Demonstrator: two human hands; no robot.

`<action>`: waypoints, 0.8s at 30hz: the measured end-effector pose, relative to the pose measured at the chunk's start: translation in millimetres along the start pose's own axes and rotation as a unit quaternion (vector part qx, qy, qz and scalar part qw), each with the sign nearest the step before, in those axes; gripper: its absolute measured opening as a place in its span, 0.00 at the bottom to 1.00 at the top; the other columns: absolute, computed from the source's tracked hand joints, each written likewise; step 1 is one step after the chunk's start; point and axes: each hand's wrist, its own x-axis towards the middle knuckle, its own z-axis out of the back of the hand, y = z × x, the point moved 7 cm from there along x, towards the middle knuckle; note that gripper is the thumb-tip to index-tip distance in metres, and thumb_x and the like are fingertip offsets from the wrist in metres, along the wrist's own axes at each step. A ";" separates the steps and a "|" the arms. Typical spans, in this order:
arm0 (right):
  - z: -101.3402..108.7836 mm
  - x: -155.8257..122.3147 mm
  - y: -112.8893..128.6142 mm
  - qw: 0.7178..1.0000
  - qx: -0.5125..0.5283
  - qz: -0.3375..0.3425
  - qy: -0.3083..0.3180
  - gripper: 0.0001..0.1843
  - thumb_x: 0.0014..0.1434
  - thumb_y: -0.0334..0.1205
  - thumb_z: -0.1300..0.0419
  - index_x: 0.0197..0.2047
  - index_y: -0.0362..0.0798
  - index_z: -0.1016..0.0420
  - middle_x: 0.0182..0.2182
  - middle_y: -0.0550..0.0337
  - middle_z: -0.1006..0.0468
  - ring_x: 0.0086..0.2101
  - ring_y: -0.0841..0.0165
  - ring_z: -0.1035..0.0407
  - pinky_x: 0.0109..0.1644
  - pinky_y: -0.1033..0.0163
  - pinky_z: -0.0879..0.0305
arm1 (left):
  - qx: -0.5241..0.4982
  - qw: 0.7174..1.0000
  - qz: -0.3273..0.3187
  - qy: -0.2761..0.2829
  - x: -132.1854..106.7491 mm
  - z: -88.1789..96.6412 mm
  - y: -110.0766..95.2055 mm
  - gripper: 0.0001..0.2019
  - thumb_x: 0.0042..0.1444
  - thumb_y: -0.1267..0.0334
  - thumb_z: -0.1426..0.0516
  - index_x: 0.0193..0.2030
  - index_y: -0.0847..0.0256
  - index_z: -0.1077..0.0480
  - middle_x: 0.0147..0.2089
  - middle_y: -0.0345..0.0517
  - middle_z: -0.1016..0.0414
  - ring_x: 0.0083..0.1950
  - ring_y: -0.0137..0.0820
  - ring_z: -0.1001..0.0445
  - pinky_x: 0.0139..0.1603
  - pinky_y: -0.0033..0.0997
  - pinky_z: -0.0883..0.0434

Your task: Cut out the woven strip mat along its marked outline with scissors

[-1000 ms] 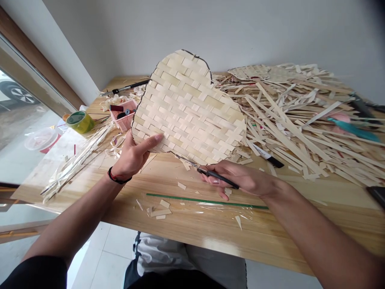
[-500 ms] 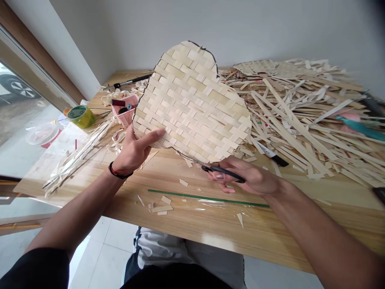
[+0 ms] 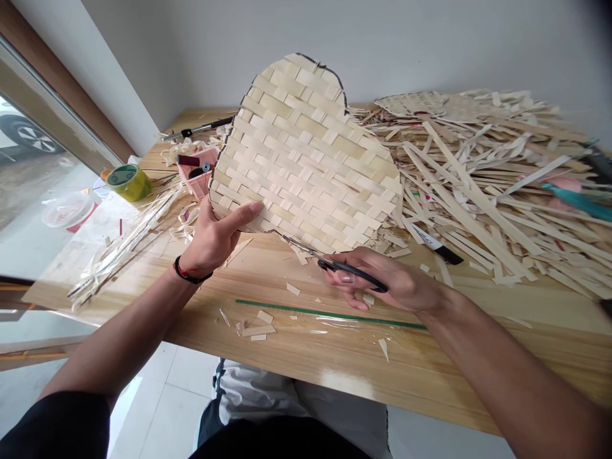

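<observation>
A heart-like panel of pale woven bamboo strips is held up above the table, with a dark line along parts of its edge. My left hand grips its lower left edge, thumb flat on the front and fingers hidden behind. In my right hand is a pair of black-handled scissors. Their blades lie along the panel's bottom edge, pointing left; whether they are cutting into it I cannot tell. Small strip offcuts lie on the table below.
Loose bamboo strips are heaped at the right, with a black-handled knife at their near side. A pink basket with thread spools and a yellow tape roll stand left. A green strip crosses the wooden table.
The woven panel has risen slightly and tilted a little. The scissors and my right hand have shifted slightly left. An offcut now shows just below my right hand.
</observation>
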 end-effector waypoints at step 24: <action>1.8 1.6 6.5 0.999 -0.001 0.014 -0.038 0.29 0.62 0.62 0.26 0.32 0.47 0.30 0.26 0.68 0.41 0.22 0.77 0.49 0.20 0.69 0.47 | 0.012 1.000 0.020 -0.012 -2.1 1.2 8.8 0.20 0.51 0.56 0.26 0.50 0.56 0.18 0.49 0.46 0.12 0.56 0.48 0.14 0.59 0.47 0.15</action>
